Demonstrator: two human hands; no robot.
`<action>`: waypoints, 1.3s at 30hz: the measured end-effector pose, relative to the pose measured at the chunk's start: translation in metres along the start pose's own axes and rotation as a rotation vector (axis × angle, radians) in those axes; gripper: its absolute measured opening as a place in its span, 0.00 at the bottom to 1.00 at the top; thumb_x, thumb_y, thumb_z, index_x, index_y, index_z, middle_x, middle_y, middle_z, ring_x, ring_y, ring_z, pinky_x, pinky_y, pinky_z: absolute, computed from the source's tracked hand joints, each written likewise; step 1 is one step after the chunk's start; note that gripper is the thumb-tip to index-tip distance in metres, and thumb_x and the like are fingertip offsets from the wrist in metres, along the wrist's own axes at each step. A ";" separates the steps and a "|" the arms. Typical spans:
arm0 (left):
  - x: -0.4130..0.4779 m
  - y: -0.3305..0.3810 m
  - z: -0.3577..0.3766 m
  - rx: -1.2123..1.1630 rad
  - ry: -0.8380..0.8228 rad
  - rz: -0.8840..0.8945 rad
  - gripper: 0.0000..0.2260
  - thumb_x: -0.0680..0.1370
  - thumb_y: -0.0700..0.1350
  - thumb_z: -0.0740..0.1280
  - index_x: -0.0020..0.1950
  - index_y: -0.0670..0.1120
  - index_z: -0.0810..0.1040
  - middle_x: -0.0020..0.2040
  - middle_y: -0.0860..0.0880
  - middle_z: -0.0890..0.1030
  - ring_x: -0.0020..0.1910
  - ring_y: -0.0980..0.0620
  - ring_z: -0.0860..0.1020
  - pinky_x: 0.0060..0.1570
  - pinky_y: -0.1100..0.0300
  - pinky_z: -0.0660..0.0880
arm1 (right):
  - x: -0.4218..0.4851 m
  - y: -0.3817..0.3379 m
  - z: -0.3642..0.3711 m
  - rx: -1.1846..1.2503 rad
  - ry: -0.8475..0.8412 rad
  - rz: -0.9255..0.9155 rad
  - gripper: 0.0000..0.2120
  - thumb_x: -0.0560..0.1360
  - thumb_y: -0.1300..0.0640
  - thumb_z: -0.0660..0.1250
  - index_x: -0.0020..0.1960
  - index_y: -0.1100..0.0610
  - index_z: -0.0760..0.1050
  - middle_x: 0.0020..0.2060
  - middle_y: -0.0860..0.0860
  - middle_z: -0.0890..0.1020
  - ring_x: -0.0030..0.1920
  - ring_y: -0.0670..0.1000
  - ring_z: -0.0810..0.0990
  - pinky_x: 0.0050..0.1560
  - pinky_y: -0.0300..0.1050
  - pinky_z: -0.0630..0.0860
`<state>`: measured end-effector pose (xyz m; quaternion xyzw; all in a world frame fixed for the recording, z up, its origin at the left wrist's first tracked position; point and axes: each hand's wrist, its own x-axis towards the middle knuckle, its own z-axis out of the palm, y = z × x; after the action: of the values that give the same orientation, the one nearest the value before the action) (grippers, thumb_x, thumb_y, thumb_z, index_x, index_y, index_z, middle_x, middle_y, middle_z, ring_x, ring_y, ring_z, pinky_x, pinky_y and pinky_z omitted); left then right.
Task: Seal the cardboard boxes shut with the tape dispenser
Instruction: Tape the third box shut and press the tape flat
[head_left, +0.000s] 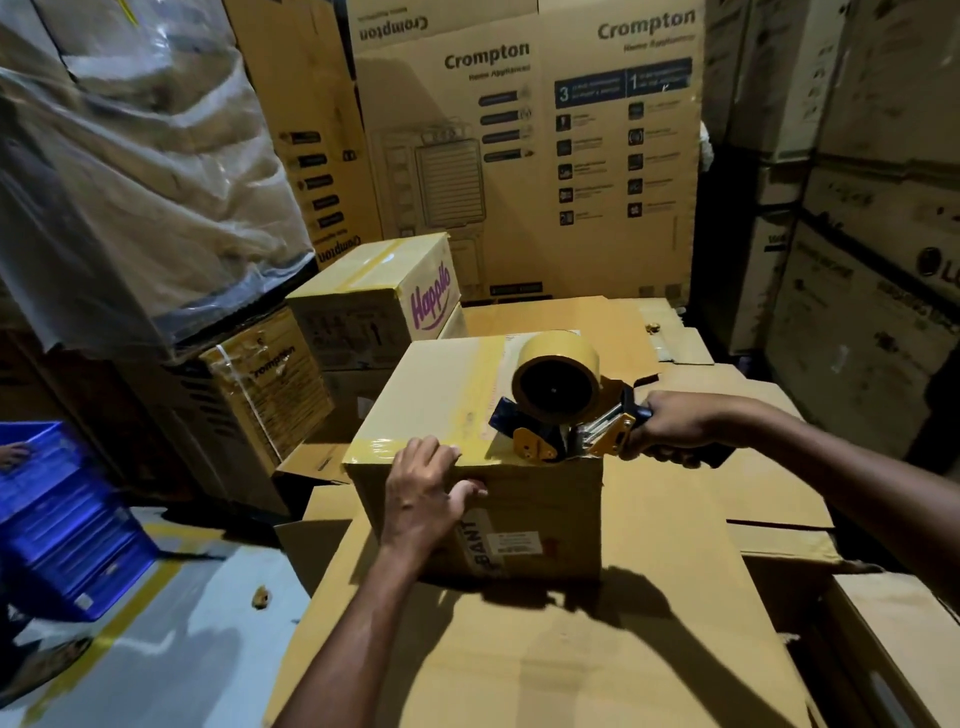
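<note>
A small brown cardboard box (441, 395) stands on a sheet of flattened cardboard in front of me. Strips of yellowish tape run across its top and along its near top edge. My left hand (428, 491) presses on the box's near top edge, fingers on top and thumb on the front face. My right hand (675, 428) grips the handle of a tape dispenser (558, 402) with a yellow tape roll. The dispenser's front rests on the box's top at the near right corner.
Flattened cardboard (597, 649) covers the work surface. A taped "Happilo" box (374, 296) sits behind on the left, with tall "Crompton" cartons (524, 150) beyond it. Stacked cartons (857, 234) line the right. A blue crate (57, 514) stands at the left, another person's hand on it.
</note>
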<state>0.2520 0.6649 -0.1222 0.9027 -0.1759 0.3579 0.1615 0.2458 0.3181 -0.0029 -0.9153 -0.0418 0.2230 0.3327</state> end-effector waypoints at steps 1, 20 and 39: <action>-0.001 0.000 0.001 -0.002 0.005 -0.004 0.23 0.64 0.49 0.84 0.53 0.43 0.82 0.47 0.48 0.78 0.47 0.48 0.74 0.45 0.53 0.75 | -0.007 0.009 -0.006 0.003 0.012 0.010 0.08 0.78 0.58 0.73 0.45 0.61 0.78 0.29 0.51 0.76 0.27 0.49 0.72 0.28 0.42 0.71; 0.019 0.061 0.020 0.054 -0.122 0.067 0.22 0.64 0.53 0.84 0.50 0.43 0.83 0.48 0.47 0.81 0.48 0.47 0.78 0.47 0.53 0.74 | -0.044 0.052 -0.009 0.040 0.107 0.043 0.09 0.79 0.57 0.72 0.42 0.61 0.79 0.27 0.50 0.75 0.25 0.47 0.71 0.26 0.41 0.71; 0.024 0.064 0.018 0.051 -0.128 0.086 0.19 0.64 0.48 0.82 0.48 0.42 0.80 0.46 0.46 0.79 0.46 0.46 0.76 0.46 0.51 0.73 | -0.072 0.115 0.018 0.265 0.147 0.083 0.07 0.79 0.61 0.70 0.43 0.61 0.78 0.26 0.49 0.73 0.25 0.49 0.69 0.27 0.42 0.68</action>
<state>0.2511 0.5959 -0.1067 0.9192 -0.2152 0.3105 0.1114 0.1654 0.2239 -0.0599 -0.8782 0.0504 0.1724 0.4432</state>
